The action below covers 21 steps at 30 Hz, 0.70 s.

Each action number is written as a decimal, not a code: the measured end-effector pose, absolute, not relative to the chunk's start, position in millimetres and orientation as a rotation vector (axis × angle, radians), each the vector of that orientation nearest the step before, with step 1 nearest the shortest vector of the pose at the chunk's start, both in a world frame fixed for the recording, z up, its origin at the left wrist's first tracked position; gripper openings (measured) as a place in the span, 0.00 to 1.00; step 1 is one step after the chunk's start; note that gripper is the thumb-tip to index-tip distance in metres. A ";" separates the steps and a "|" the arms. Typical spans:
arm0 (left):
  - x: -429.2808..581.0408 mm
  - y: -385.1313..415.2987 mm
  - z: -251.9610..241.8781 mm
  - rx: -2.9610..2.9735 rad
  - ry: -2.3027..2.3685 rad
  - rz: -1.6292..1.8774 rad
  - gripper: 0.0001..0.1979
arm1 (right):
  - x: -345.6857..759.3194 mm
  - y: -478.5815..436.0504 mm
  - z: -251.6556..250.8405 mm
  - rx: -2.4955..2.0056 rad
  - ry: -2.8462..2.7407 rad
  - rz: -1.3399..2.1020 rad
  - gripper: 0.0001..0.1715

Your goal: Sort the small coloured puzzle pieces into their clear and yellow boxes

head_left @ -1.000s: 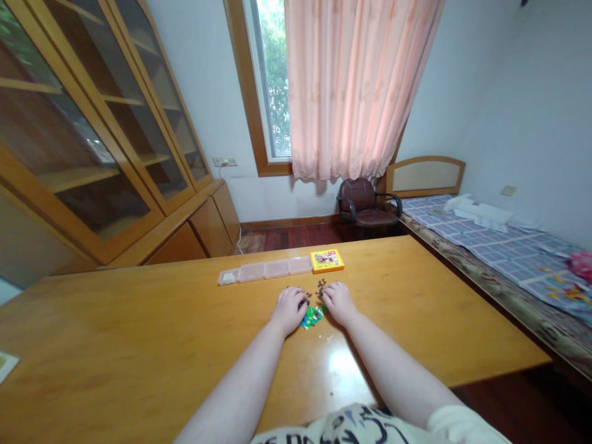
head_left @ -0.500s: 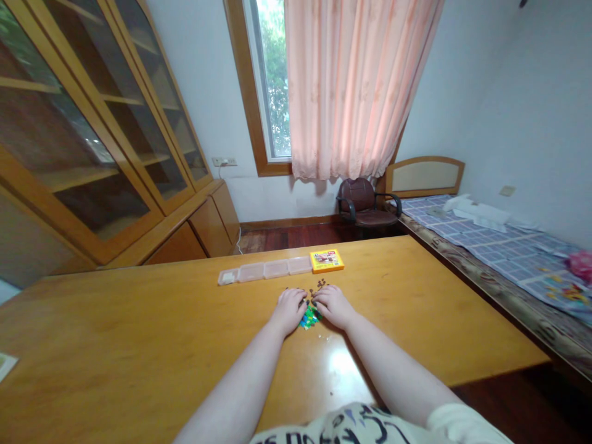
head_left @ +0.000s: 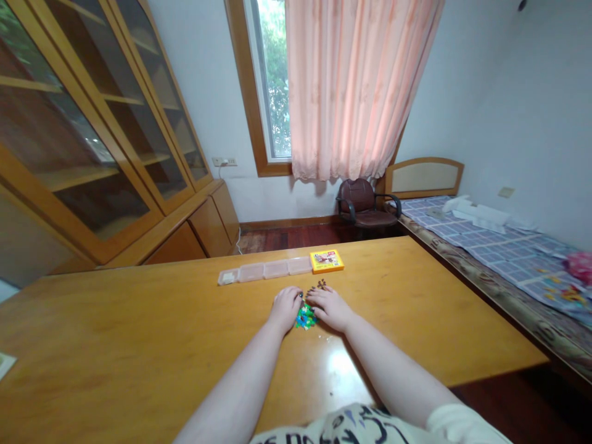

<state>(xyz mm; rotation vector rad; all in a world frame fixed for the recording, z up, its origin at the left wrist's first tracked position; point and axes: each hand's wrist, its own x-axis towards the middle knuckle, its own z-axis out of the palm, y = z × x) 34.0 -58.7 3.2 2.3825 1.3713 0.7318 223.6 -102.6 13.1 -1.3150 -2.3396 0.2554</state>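
Observation:
My left hand and my right hand rest palm down on the wooden table, fingertips almost touching. Both are loosely cupped with fingers bent, holding nothing that I can see. Between them, partly under the fingers, lies a small heap of green and blue pieces. A scatter of small dark brown pieces lies just beyond my right fingers. Farther back are a clear plastic tray with several compartments and a flat yellow box at its right end.
A glass-fronted wooden cabinet lines the left wall. A dark armchair stands under the window with a pink curtain. A bed runs along the table's right side. A paper corner shows at far left.
Both hands have slid a little toward me and closed in on each other, pushing the green and blue pieces into a tighter heap. The brown pieces now lie clear of my fingers.

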 end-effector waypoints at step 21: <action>37.7 -64.5 11.1 2.520 1.046 0.565 0.15 | 225.5 -95.7 4.9 -1.523 -2.387 0.325 0.31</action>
